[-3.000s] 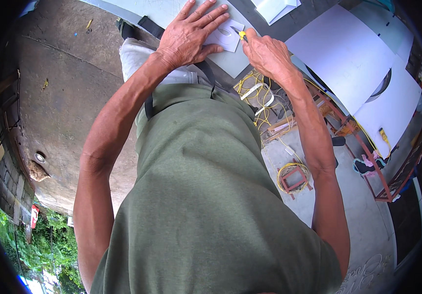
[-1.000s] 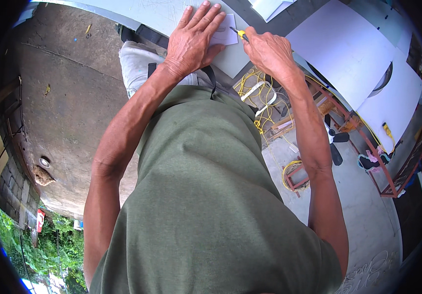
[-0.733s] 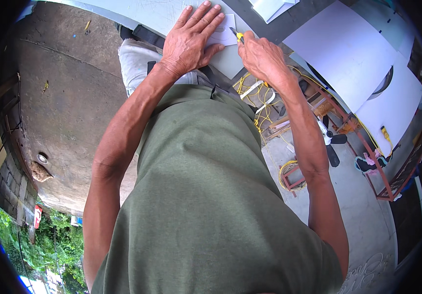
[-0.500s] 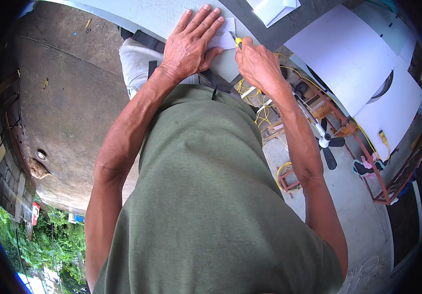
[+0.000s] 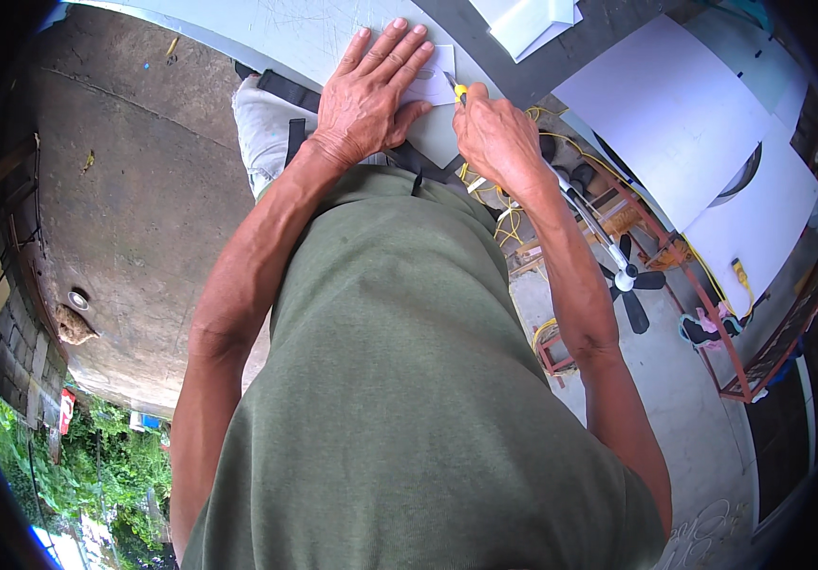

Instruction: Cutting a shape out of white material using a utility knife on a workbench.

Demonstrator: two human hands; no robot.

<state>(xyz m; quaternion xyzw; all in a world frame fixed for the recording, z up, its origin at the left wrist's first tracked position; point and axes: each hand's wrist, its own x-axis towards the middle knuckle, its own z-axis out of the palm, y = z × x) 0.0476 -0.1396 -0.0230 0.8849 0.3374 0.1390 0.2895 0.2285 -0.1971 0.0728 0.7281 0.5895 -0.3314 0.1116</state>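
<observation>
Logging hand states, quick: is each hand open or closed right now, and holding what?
Left hand: open, palm down, partly covering the small white card.
Right hand: closed, holding the yellow knife.

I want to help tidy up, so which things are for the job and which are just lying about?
For the job:
left hand, flat on the small white card
right hand, holding the yellow knife
grey board underneath

Probably just lying about:
folded white paper
big white sheets
yellow cord
</observation>
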